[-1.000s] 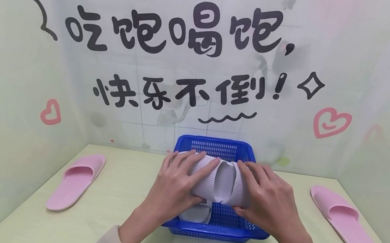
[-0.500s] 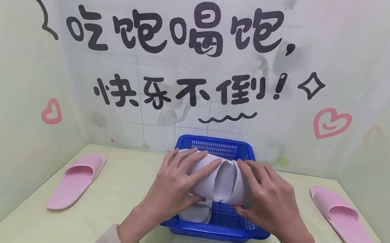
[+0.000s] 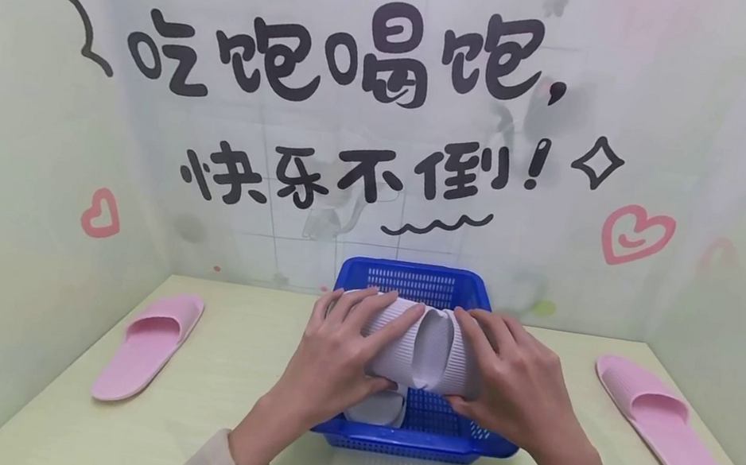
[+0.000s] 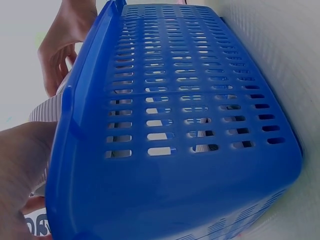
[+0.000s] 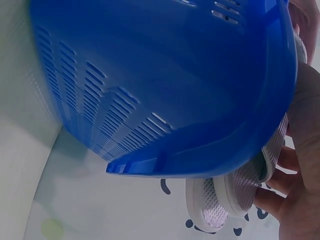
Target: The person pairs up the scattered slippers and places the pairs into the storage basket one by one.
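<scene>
Over the blue plastic basket, both hands grip a pale lavender-white pair of ribbed slippers laid together, their two foot openings facing each other. The left hand holds the left end, fingers over the top and thumb below. At the right end, the right hand grips in the same way. Soles and textured uppers of the slippers show past the basket rim in the right wrist view. Another pale slipper lies inside the basket at its front left, partly hidden by the held pair.
A pink slipper lies on the table at the left, and a second pink slipper at the right. Behind the basket stands a white wall with black lettering, and side walls rise left and right.
Almost nothing has moved; both hands keep holding the slippers over the basket, with only a very slight shift of the view.
</scene>
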{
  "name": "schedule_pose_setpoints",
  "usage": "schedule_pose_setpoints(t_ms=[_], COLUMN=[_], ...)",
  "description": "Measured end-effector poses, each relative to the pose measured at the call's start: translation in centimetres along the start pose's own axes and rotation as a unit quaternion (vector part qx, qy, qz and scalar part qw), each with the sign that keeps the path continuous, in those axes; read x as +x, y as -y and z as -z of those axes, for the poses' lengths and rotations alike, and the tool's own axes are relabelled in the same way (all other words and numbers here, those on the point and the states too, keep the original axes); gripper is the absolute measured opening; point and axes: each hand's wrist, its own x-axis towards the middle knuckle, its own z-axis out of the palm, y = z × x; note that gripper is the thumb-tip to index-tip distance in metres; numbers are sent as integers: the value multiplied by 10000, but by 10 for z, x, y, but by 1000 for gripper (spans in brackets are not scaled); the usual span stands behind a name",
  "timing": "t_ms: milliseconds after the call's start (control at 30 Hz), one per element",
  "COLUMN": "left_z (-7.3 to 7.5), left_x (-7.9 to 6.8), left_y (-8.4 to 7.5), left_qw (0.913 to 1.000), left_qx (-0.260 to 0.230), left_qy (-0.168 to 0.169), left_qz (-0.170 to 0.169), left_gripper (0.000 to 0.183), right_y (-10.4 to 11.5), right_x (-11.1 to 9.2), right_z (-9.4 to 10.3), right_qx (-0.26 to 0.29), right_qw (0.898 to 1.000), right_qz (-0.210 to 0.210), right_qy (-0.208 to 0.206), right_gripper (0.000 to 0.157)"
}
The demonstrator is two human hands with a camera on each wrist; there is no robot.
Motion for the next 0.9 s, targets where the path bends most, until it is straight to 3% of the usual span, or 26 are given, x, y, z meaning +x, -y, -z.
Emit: schedule_pose_setpoints(t_ms=[600,900], left_z=[1,3], left_x=[-1,1], left_y=[1,1], left_qw=[9999,9993], left_qx=[-91,-368], left_qy=[70,56], left_qz=[71,49], left_gripper=[107,105], right_y=[2,0], right_x=[-1,-1], right_z=[0,2], right_qx=[6,54], right_qw=[10000,10000], right_qz=[-66,-21], right_qy=[57,25], right_gripper=[107,111])
